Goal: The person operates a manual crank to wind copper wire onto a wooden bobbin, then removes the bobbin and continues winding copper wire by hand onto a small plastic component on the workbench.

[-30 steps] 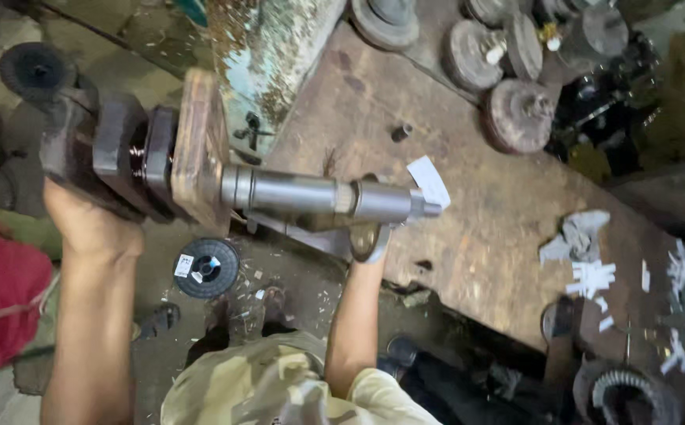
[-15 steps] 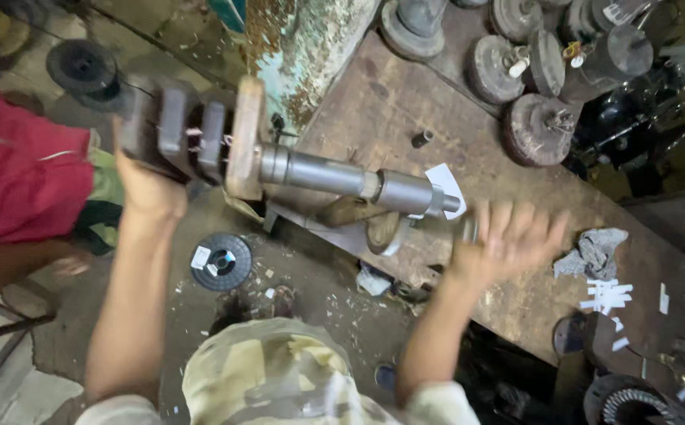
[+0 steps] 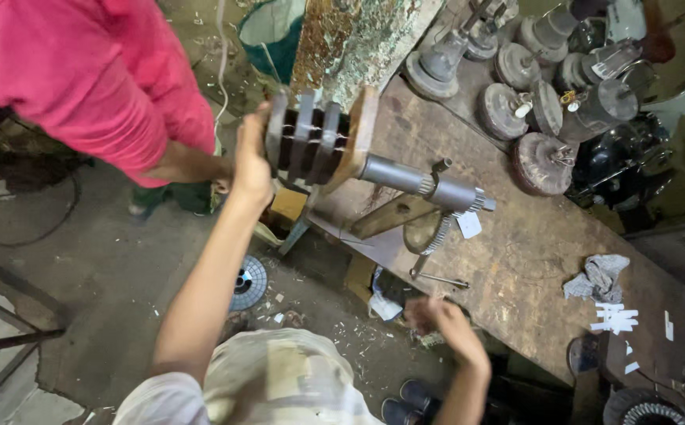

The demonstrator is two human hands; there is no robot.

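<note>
A heavy dark crankshaft (image 3: 319, 145) with a rusty flange and a grey shaft (image 3: 421, 179) is held level over the edge of a worn wooden bench (image 3: 515, 267). My left hand (image 3: 252, 161) grips its webbed end from the left. A white tag (image 3: 469, 224) hangs from the shaft's tip. My right hand (image 3: 441, 319) is off the shaft, low beside the bench's near edge and blurred, so I cannot make out its fingers. A toothed ring (image 3: 433, 232) and a wooden block (image 3: 389, 214) lie under the shaft.
A person in a red shirt (image 3: 83, 79) stands close at the left. Several rusty round machine parts (image 3: 539, 161) crowd the bench's far end. A thin metal tool (image 3: 441, 278), grey rags (image 3: 598, 275) and white paper scraps (image 3: 618, 319) lie on the bench. A grinding disc (image 3: 248, 282) is on the floor.
My right hand let go of the shaft end, swung out with fingers spread, then dropped to the bench's near edge. The crankshaft stays in my left hand as the view shifts.
</note>
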